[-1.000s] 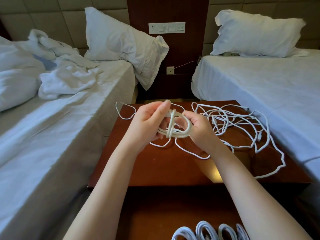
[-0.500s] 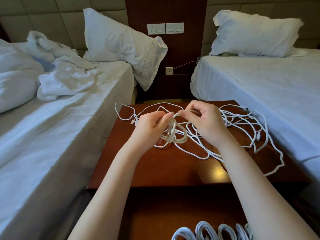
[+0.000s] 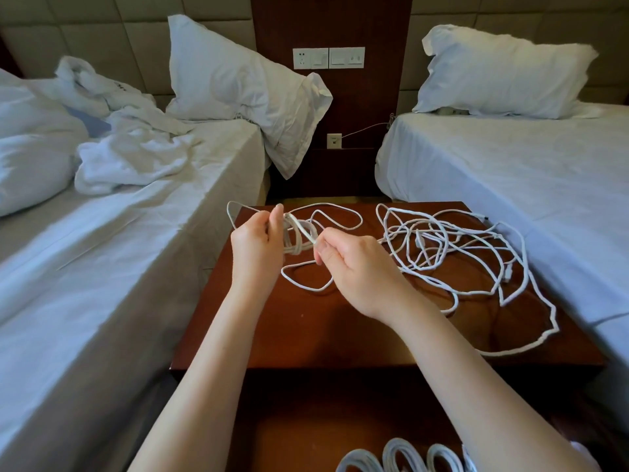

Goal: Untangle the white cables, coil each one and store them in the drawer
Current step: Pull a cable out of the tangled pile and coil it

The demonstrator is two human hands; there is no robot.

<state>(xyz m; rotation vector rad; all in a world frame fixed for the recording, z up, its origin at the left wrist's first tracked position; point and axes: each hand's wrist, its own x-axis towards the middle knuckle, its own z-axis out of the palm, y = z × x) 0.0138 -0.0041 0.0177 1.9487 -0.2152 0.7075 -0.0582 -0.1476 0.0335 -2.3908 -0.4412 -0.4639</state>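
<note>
At mid-frame over the tabletop (image 3: 306,335), left hand (image 3: 257,245) clasps the coil (image 3: 297,239); right hand (image 3: 355,269) pinches its tail (image 3: 303,230). Cord looks light, limp, springy; best grip: across the wraps.

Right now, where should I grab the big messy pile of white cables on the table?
Probably pinch the plug end poking out at the far right edge of the tangle, coming from above on the right. It lies free on the nightstand, while the middle is crossed loops.
</note>
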